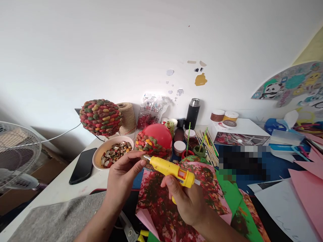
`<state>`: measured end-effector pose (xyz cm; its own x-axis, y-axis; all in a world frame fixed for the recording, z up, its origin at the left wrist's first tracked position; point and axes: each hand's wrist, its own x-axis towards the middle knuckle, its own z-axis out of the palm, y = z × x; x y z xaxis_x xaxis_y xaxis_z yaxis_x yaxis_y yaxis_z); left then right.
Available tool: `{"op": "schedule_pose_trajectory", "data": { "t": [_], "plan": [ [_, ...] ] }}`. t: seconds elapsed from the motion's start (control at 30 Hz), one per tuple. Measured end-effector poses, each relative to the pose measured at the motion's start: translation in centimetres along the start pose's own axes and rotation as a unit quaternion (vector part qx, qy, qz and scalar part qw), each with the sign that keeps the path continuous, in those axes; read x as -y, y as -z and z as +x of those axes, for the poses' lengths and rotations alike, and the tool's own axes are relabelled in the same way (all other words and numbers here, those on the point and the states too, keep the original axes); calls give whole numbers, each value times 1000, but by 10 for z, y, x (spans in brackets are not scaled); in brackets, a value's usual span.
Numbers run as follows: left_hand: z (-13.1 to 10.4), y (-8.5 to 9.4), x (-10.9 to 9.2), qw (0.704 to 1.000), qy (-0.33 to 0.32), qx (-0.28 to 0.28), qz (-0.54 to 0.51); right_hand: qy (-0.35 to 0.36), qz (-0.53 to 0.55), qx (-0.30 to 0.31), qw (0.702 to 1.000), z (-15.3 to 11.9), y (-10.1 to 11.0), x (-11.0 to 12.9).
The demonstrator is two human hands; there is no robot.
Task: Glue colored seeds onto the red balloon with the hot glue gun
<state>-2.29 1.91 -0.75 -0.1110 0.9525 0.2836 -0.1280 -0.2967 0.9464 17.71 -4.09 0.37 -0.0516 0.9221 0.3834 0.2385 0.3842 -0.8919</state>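
Observation:
My right hand (190, 200) is wrapped round a yellow hot glue gun (168, 167), whose metal nozzle points left. My left hand (124, 173) is closed in a pinch on a small nutshell (144, 157), right at the nozzle tip; fingers hide part of it. Just behind stands a red balloon (160, 136), its lower part covered with red, green and orange painted shells (148, 144). To the left, a pale bowl (96, 158) holds many loose painted shells. A ball fully covered in painted shells (101, 117) sits behind that bowl.
A phone (82, 166) and a fan (20, 154) are at the left. Twine (127, 117), a black flask (193, 114), paint jars (179, 148) and sticks (210, 148) line the back. Paint-smeared paper (161, 201) lies under my hands, near scissors (127, 227).

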Motion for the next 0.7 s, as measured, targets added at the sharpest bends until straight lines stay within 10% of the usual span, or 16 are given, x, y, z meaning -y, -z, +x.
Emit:
{"op": "schedule_pose_trajectory", "data": {
  "t": [0.7],
  "plan": [
    [-2,-1,-2,1000,-2,8,16,11,-8,-6,1000,-2,-1,3]
  ]
}}
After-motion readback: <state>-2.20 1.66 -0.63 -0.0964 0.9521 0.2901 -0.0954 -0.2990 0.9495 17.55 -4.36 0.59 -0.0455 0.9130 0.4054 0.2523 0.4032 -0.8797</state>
